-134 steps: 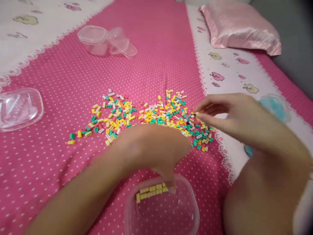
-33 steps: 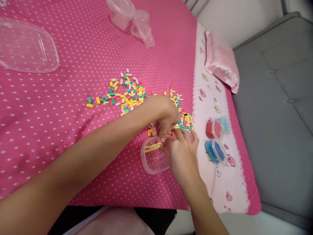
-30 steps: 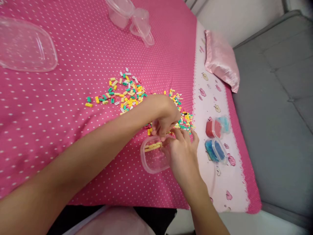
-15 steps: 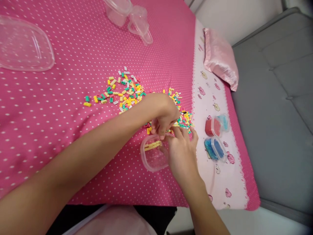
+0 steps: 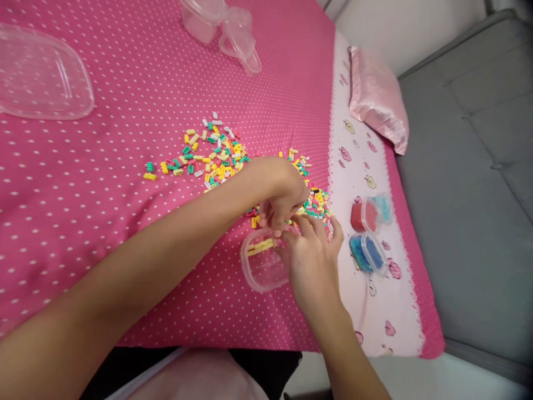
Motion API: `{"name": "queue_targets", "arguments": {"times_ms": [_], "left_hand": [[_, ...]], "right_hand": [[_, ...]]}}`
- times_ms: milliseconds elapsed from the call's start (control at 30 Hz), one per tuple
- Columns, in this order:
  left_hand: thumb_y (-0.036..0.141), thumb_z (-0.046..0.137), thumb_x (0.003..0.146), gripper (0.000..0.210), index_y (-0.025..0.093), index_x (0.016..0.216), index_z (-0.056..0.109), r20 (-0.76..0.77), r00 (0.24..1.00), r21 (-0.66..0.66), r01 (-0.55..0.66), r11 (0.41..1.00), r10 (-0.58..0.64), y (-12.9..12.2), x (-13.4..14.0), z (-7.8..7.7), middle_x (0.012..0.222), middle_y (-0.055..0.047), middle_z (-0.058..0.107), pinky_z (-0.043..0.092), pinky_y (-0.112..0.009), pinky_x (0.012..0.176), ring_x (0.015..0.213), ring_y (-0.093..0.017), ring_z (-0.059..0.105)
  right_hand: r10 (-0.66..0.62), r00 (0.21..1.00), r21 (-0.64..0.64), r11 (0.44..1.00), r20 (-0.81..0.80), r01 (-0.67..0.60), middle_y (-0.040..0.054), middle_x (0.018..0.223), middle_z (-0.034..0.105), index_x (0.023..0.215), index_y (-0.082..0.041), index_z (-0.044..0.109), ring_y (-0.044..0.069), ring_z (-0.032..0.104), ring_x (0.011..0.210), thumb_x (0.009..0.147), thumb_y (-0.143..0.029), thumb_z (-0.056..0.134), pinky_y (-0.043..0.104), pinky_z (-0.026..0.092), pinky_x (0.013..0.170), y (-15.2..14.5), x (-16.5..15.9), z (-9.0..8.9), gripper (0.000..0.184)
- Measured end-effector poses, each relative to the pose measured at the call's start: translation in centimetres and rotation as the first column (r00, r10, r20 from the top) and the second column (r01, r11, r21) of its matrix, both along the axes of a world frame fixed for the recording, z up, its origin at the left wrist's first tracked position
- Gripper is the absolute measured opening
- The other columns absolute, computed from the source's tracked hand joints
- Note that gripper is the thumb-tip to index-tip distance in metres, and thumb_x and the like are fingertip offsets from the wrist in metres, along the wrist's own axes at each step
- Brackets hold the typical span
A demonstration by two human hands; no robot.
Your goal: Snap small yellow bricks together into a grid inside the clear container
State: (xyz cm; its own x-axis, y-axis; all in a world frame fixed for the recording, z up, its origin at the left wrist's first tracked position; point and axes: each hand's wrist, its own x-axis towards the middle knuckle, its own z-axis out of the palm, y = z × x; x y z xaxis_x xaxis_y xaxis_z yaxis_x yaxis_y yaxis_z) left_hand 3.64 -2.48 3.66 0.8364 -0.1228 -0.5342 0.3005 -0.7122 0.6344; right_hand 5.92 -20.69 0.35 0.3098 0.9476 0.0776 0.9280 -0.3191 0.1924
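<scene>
A clear plastic container (image 5: 266, 282) sits on the pink bedspread with pale yellow toy bricks (image 5: 260, 246) lined up in rows inside it. My right hand (image 5: 312, 258) is at its right side, thumb over the inside and the other fingers curled beyond the rim. Bent down at the wrist, my left hand (image 5: 285, 203) meets the right one above the far rim. Its fingers are pinched together, and whatever they hold is too small or hidden. Loose toy bricks (image 5: 225, 158) in yellow, green, white and red lie scattered behind the hands, partly covered by my left forearm.
To the right stand small tubs with blue (image 5: 363, 254), red (image 5: 363, 215) and light blue (image 5: 383, 208) contents. Clear containers (image 5: 204, 22) are at the back, a clear lid (image 5: 45, 75) lies far left. A pink pillow (image 5: 377, 100) rests near the grey headboard (image 5: 478, 166).
Both hands stay at the container's far rim with almost the same pose. My right hand's outer fingers have spread slightly to the right. The whole view has shifted a little.
</scene>
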Motion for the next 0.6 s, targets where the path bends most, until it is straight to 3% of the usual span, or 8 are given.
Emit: {"name": "queue_targets", "arguments": {"times_ms": [267,600], "left_hand": [[0.027,0.086,0.062,0.021,0.018,0.079,0.078,-0.025,1.0,0.012,0.002,1.0,-0.001,0.0,0.1,0.0,0.053,-0.001,0.064,0.05,-0.039,0.079,0.074,-0.029,0.07],[0.026,0.087,0.059,0.02,0.019,0.063,0.069,0.001,0.999,0.018,-0.037,0.999,0.037,0.1,0.2,-0.2,0.053,-0.001,0.061,0.049,-0.037,0.081,0.08,-0.029,0.068]], "right_hand": [[0.064,0.991,0.118,0.992,-0.117,-0.05,0.0041,0.117,0.073,0.09,-0.034,0.081,0.034,0.056,0.126,0.085,-0.02,0.076,0.07,0.016,0.115,-0.2,1.0,-1.3,0.016],[0.046,0.973,0.169,0.986,-0.226,-0.007,-0.0018,0.107,0.076,0.086,-0.034,0.079,0.028,0.059,0.118,0.089,-0.013,0.066,0.063,0.01,0.118,0.2,0.9,-1.8,0.025]]}}
